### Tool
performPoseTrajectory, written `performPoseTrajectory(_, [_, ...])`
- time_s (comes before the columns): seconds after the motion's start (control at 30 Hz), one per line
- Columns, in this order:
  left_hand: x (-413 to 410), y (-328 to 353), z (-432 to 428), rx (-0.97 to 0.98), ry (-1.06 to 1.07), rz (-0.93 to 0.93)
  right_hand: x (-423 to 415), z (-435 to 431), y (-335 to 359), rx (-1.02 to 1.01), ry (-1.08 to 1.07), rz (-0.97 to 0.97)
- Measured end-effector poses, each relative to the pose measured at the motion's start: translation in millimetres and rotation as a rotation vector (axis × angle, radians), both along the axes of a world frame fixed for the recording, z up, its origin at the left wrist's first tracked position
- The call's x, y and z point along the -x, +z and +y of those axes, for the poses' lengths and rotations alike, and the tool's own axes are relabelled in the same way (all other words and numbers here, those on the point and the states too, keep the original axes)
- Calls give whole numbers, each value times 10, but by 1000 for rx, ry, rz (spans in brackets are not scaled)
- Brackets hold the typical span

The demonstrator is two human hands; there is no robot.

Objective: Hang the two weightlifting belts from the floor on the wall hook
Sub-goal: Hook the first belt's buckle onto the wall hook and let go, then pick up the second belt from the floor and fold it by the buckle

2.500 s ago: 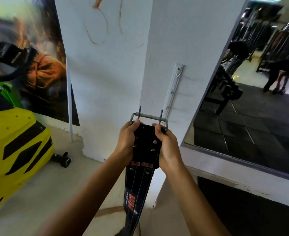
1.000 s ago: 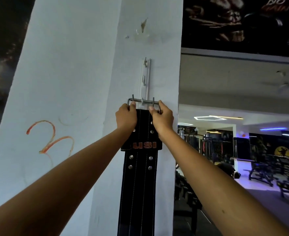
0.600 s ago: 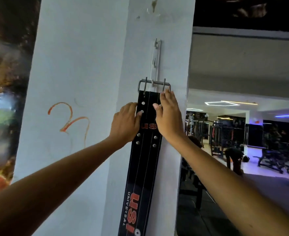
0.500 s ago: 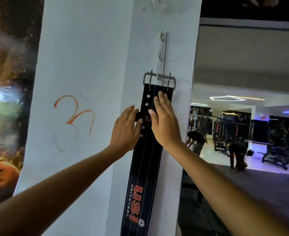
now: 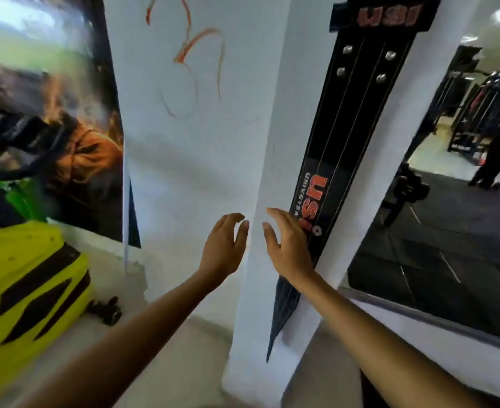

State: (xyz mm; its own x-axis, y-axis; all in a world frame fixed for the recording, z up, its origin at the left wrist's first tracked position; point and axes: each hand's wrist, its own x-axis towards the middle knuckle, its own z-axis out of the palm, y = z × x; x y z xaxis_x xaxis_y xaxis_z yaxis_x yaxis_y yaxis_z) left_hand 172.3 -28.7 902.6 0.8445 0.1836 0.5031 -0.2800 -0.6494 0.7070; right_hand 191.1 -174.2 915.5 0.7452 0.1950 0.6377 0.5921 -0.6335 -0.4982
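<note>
We see one belt point(image 5: 351, 136) hanging flat against the white pillar point(image 5: 260, 260), black with red USI lettering and four rivets near the top; its upper end runs out of frame so we can't see the hook, and its pointed tail ends above the floor point(image 5: 184, 363). Second belt not in view. Our left hand point(image 5: 223, 245) is in front of the pillar's corner, fingers loosely spread and curled, holding nothing, clear of the belt. Our right hand point(image 5: 287, 242) sits just beside the left, fingers apart and empty, overlapping the belt's left edge near the logo; we can't tell if it touches. Orange scribble point(image 5: 193, 54) on the wall upper left, yellow machine point(image 5: 28, 284) lower left, mirror point(image 5: 448, 201) on the right
</note>
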Motion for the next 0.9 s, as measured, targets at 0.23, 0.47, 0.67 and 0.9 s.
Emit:
performPoseTrajectory(0.23, [544,-1613,172,62,72,424,429,241,-1698,84,11,469])
performPoseTrajectory(0.47, [1132,-3174,313,142,155,801,988,385,-3314,174,73,872])
performPoseTrajectory(0.67, [1689,-4799,469,218,266,1075,1435,480,-4924,238,89,1158])
performPoseTrajectory(0.9, [2415,-6884,585,264,289,1311,2087,735,-7008,329,119,1442])
